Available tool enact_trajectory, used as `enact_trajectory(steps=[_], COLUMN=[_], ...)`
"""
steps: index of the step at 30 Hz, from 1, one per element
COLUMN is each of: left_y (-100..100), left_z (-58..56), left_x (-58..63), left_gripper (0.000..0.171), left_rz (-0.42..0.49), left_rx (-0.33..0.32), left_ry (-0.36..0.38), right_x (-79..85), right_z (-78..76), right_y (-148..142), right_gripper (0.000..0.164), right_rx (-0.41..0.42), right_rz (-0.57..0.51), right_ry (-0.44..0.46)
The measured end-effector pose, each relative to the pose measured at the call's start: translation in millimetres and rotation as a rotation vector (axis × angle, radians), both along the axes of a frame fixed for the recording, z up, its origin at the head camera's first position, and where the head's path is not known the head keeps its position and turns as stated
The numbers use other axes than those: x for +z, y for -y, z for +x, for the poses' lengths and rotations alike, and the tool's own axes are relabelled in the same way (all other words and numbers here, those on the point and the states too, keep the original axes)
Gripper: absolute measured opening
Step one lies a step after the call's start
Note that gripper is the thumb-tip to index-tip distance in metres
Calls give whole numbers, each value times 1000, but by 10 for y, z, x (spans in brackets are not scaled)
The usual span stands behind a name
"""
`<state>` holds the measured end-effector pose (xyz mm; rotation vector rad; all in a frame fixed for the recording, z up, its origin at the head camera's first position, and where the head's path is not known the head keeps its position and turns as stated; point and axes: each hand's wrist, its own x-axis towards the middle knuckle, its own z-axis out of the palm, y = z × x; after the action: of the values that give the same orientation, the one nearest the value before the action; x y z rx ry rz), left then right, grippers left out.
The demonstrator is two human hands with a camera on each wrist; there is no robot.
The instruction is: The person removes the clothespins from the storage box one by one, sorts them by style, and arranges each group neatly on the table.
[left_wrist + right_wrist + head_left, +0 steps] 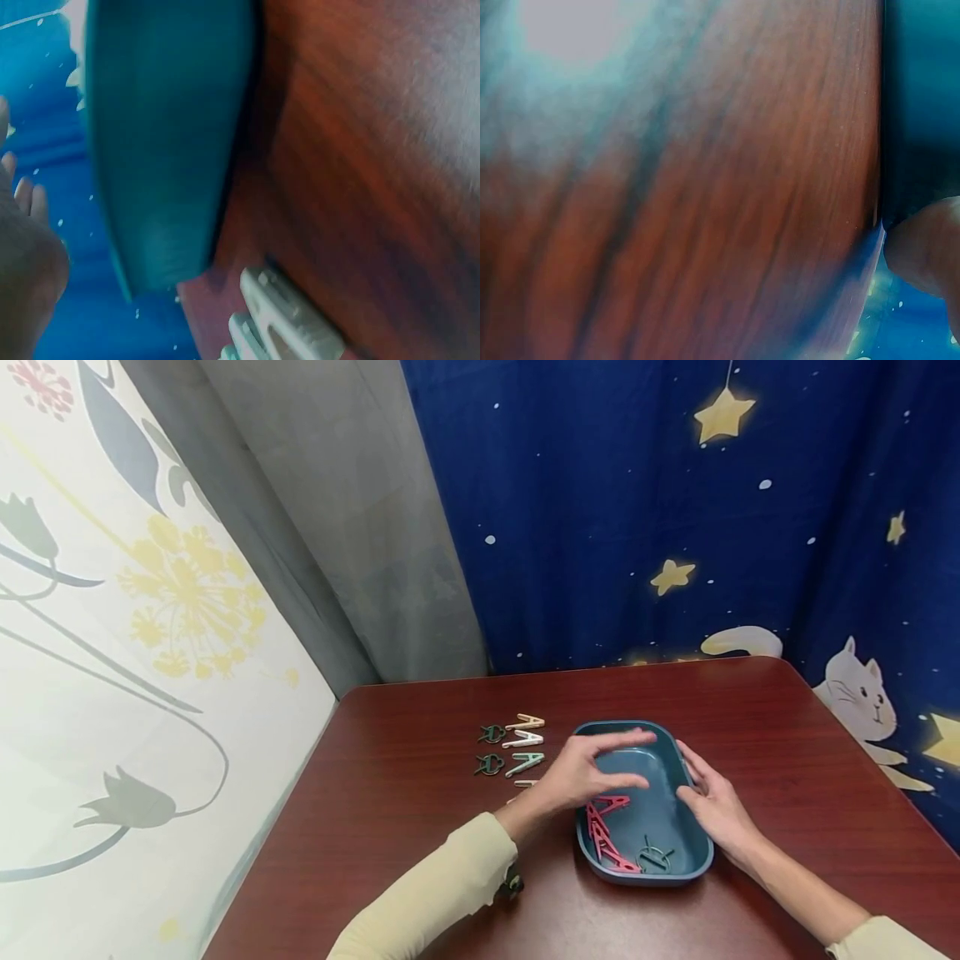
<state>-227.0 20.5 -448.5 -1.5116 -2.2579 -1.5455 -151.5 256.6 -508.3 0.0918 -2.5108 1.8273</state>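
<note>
A blue-grey plastic tray point(651, 879) stands on the table, and my right hand point(718, 806) grips its right wall, thumb at the rim. Over the tray's left side hovers my left hand point(581, 768), thumb and fingers spread apart, holding nothing. Inside the tray, pink clothespins point(600, 837) lie along the left wall and a dark green ring-shaped clip point(655, 858) lies at the near end. Left of the tray are a peach clothespin point(525, 722), a white clothespin point(523, 739) and a mint clothespin point(525, 763). A pale clothespin point(526, 783) is partly hidden by my left arm.
Two dark green ring-shaped clips, an upper clip point(492, 734) and a lower clip point(490, 765), lie left of the clothespins. The reddish-brown table point(405, 793) meets a floral wall covering point(247, 693) on the left and a starry blue curtain point(600, 527) behind.
</note>
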Motion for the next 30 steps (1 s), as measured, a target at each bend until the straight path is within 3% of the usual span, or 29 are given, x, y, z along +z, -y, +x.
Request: enact_trajectory(steps=[5,10,16,22,25,30], left_y=[-72,-146,-195,-253,-283,-309], left_z=[50,40,32,44,58,73], left_x=[-96,-120,-109,-120,-126,-132], left_gripper=[55,46,53,59,61,61], left_rz=[-276,-464,-624,-771,-809,-861], left_rx=[-106,-236,-338,-397,-406,-405], left_ry=[-19,-6,59,105,90,3], right_x=[0,8,14,4,3,11], right_z=[-1,-13,-26,-18,-18,-12], right_y=[7,8,13,20,13,-1], right_gripper=[72,73,74,75,75,75], right_rx=[16,22,12,17,20,24], right_rz=[-6,-16,-1,5,-4,-6], right_ry=[-3,-21,-24,-11,-7,-4])
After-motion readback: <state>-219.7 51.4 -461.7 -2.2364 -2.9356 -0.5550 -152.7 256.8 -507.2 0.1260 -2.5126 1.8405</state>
